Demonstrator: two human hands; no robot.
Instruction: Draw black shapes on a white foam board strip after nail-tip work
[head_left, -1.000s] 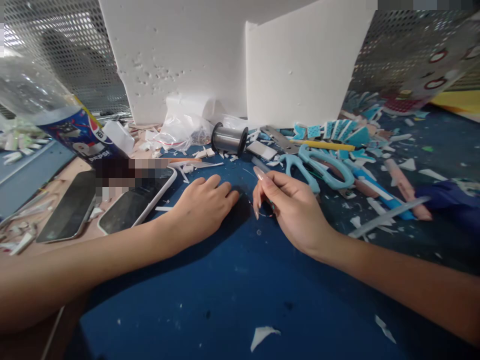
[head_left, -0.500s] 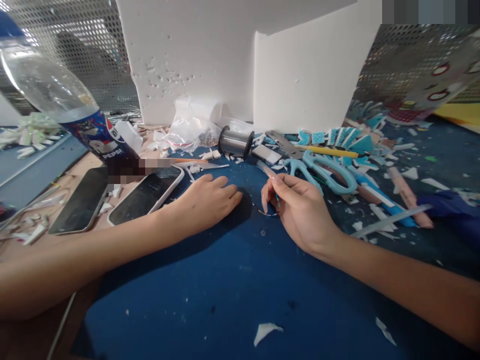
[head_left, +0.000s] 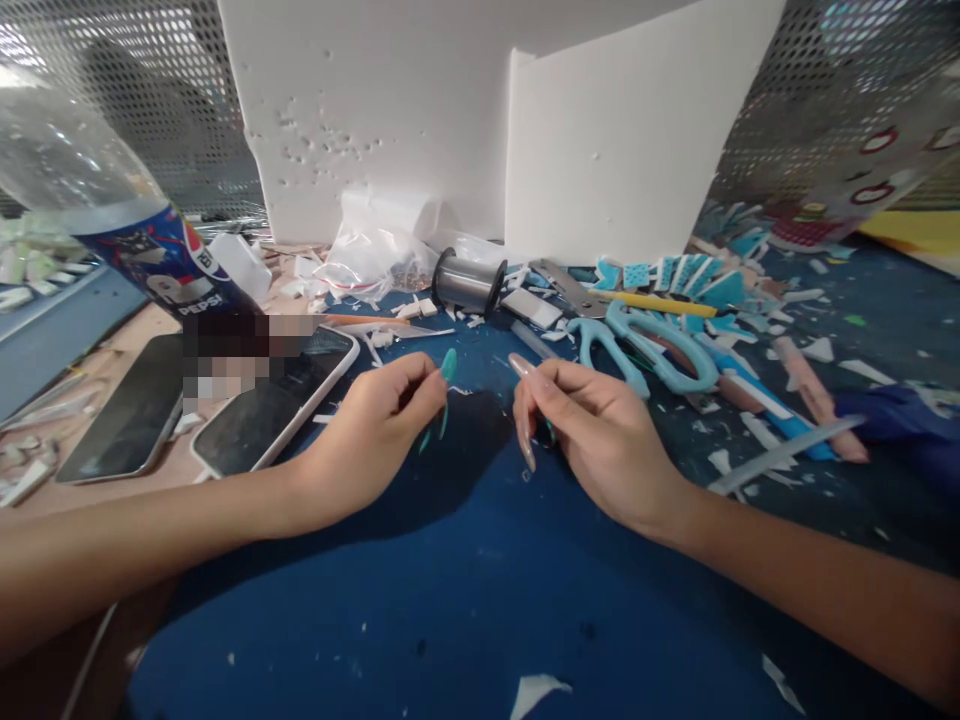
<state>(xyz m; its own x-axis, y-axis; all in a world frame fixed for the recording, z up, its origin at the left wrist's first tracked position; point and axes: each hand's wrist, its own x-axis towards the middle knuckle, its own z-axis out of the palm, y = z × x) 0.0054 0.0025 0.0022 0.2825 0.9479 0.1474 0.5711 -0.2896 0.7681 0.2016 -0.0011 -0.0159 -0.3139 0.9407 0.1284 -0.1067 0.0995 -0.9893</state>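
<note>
My left hand, with long green nails, is raised just over the blue table mat. Its thumb and fingers are pinched together; whatever lies between them is too small or hidden to make out. Opposite it, my right hand also pinches, thumb against forefinger, its long nails pale. A thin beaded strand shows only in part under the right fingers, the rest hidden by the hand. Behind the hands lies a spool of clear line. Light-blue scissors lie just beyond my right hand.
Two phones, a dark one and a white-edged one, lie at left beside a leaning Pepsi bottle. White foam boards stand at the back. Foam scraps, a plastic bag, a yellow pencil and markers clutter the far side.
My left hand has lifted from the mat and turned, its fingers now pinched with the green nails showing. The right hand stays pinched; less of the beaded strand shows beneath it.
</note>
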